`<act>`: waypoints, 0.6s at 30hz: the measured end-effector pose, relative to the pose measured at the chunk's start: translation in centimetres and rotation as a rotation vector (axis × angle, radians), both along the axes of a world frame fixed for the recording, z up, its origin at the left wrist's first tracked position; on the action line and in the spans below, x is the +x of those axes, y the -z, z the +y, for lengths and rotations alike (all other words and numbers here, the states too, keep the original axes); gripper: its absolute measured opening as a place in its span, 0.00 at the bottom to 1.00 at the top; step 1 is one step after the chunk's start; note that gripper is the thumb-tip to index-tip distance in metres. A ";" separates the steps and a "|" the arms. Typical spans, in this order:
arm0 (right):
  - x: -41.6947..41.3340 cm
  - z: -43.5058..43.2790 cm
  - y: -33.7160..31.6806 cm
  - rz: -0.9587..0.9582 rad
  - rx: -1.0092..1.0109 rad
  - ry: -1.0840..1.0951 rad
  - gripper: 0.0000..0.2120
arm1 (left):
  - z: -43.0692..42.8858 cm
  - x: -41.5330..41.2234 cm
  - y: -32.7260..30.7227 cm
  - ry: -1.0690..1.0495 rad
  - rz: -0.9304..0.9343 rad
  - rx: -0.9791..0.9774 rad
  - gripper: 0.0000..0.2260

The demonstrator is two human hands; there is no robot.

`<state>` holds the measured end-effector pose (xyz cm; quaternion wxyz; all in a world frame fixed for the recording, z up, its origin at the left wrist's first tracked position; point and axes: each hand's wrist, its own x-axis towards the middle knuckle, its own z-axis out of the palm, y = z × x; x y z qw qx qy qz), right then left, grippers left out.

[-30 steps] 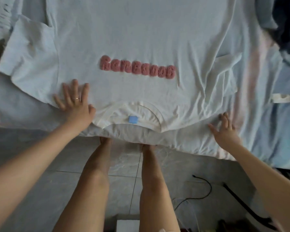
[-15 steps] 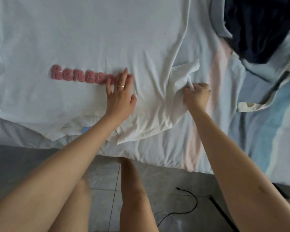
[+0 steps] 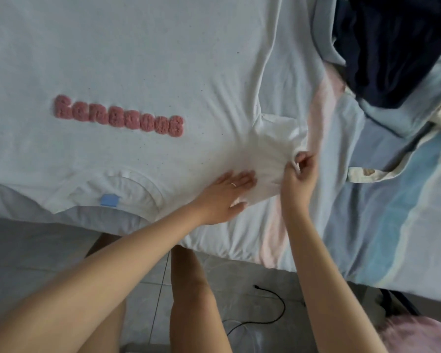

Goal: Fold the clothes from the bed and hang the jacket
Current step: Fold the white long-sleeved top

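Right now the white T-shirt (image 3: 163,59) lies spread flat on the bed (image 3: 392,212), front up, with its collar (image 3: 137,182) at the edge nearest me. A small blue label (image 3: 109,200) shows inside the neck. A row of fuzzy pink lettering (image 3: 120,119) runs across the chest, upside down from where I stand.

My left hand (image 3: 224,194) rests flat on the shirt near the shoulder, to the right of the collar. Its fingers are straight and close together, palm down on the cloth, holding nothing. A thin ring (image 3: 234,184) sits on one finger.

My right hand (image 3: 299,179) is just beside it, at the shirt's short sleeve (image 3: 273,138). Thumb and fingertips are curled in and pinch the sleeve's hem. The fabric is gathered into creases that fan out from that pinch toward the chest. The sleeve lies over a pale pink stripe of the bed sheet, and blue stripes run further to the right.

At the upper right of the bed a dark navy garment (image 3: 392,52) sits in a loose heap, well apart from the shirt; whether it is the jacket I cannot tell. Below it a cream strap (image 3: 364,172) lies across the sheet.

My bare legs stand against the side of the bed on a grey tiled floor (image 3: 23,250). A thin black cable (image 3: 270,317) curls on the tiles by my right leg.
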<state>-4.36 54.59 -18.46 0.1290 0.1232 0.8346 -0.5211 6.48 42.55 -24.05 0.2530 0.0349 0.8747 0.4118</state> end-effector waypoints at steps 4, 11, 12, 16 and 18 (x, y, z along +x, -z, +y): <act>2.4 -3.8 -3.4 0.106 0.043 -0.522 0.22 | -3.0 -1.6 -2.7 -1.150 -0.289 0.842 0.17; -1.1 -9.6 -1.7 0.161 0.223 -0.993 0.28 | -9.6 0.5 -1.6 -1.436 -0.460 1.065 0.22; -2.7 -10.3 -0.7 0.233 0.317 -0.994 0.29 | -9.6 1.0 -1.2 -1.404 -0.427 0.892 0.19; -8.6 -12.6 1.9 0.084 0.536 -1.242 0.28 | -7.7 2.7 -0.5 -1.291 -0.184 0.359 0.16; -10.0 -13.5 2.0 0.011 0.612 -1.383 0.19 | -6.6 3.6 -0.6 -1.314 -0.041 0.282 0.16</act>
